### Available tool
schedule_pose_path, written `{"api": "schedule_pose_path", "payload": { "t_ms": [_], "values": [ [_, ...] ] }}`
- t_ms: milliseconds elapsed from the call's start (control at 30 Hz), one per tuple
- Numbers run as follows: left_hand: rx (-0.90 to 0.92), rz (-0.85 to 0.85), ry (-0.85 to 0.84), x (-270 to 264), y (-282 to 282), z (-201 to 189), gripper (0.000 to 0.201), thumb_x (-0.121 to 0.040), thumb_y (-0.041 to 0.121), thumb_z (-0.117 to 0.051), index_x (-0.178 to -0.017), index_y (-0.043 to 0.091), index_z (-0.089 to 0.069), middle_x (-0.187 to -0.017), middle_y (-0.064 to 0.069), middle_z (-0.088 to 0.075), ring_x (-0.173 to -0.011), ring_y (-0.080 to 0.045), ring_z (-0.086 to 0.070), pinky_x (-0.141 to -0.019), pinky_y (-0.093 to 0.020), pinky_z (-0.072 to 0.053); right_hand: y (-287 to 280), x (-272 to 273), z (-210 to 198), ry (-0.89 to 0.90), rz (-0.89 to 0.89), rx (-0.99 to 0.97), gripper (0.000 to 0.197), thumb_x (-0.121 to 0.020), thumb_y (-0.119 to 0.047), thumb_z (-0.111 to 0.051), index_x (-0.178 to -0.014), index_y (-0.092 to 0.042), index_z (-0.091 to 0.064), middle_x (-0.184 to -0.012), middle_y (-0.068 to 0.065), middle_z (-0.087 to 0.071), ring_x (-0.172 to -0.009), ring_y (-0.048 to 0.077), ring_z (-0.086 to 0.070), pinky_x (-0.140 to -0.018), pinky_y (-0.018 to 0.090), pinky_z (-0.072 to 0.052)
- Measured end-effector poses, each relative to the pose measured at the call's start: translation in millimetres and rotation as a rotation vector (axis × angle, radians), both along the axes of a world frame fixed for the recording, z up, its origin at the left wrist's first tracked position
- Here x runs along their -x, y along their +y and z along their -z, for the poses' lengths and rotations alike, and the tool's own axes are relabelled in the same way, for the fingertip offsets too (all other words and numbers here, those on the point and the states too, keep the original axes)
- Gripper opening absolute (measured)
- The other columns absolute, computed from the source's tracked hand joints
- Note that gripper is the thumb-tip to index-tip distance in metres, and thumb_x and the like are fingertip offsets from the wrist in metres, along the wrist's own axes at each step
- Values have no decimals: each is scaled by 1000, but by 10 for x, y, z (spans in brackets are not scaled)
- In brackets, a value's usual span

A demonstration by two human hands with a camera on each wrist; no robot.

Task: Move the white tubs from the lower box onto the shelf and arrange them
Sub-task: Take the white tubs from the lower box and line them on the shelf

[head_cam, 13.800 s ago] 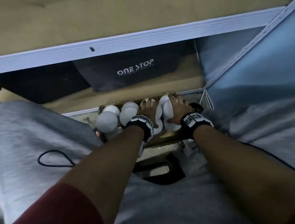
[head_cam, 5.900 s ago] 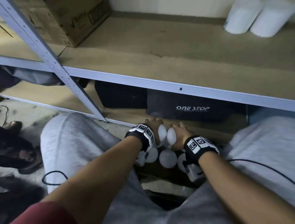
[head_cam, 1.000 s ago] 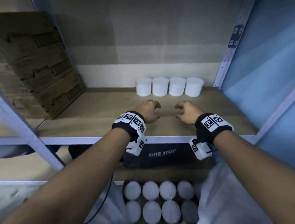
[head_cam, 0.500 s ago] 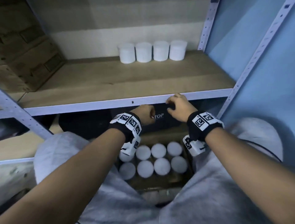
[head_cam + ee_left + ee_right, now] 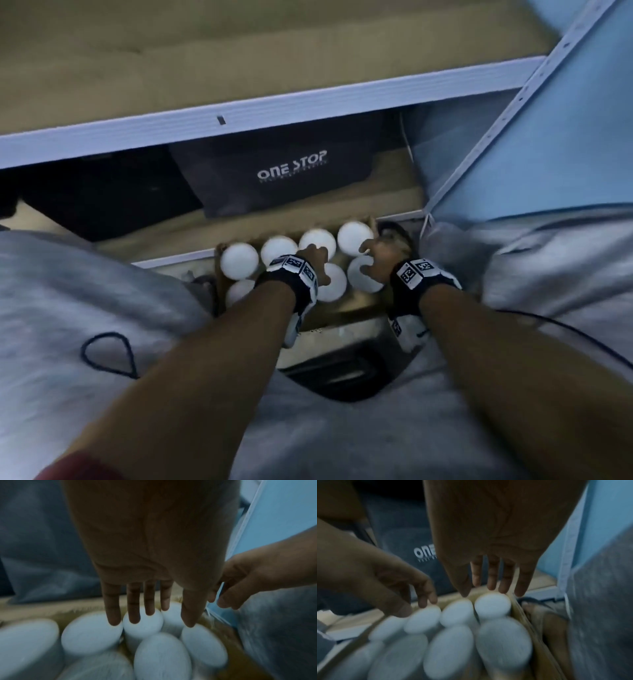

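Several white tubs stand upright in an open cardboard box on the floor, below the shelf board. My left hand hangs over the middle tubs, fingers straight and spread, tips just above one lid. In the left wrist view this hand holds nothing. My right hand hovers over the far right tub, and the right wrist view shows it with fingers extended and empty. No tub on the shelf is in view.
A black "ONE STOP" bag sits behind the box on the lower shelf. A perforated metal post and blue wall panel stand at right. Grey-clad knees flank the box, with a black cable on the left one.
Both hands dropped from the shelf's front edge down into the box of tubs. The head view tilted down, so the row of tubs on the shelf left the frame.
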State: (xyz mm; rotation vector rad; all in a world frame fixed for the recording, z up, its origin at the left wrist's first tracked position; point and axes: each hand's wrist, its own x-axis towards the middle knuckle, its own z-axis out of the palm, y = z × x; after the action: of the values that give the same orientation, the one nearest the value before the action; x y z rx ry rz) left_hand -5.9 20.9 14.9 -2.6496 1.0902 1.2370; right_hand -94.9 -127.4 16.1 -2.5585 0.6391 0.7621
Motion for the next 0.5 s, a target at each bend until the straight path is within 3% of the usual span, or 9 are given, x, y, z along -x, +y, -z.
{"api": "schedule_pose_path", "payload": {
  "t_ms": [200, 333, 500],
  "values": [
    [-6, 18, -15, 187, -36, 599, 78, -82, 38, -66, -146, 17, -26, -144, -13, -30, -126, -43, -41, -102, -54, -39, 38, 35, 539, 117, -14, -59, 74, -83, -28, -68, -146, -21, -29, -152, 13, -26, -136, 39, -32, -107, 53, -36],
    [-8, 70, -104, 262, -12, 765, 90, -77, 41, -72, -148, 21, -20, -152, -10, -21, -132, -41, -32, -103, -51, -39, 90, -15, 736, 147, -65, -44, 95, -71, -27, -80, -147, -25, -23, -153, 13, -16, -134, 44, -30, -104, 54, -38],
    [17, 58, -126, 299, -46, 930, 99, -69, 37, -79, -147, 23, -20, -153, -11, -17, -121, -42, -41, -97, -50, -44, 94, 5, 830, 170, -122, 115, 100, -68, -27, -81, -147, -33, -20, -151, 11, -14, -132, 44, -26, -103, 55, -32]
  ]
}}
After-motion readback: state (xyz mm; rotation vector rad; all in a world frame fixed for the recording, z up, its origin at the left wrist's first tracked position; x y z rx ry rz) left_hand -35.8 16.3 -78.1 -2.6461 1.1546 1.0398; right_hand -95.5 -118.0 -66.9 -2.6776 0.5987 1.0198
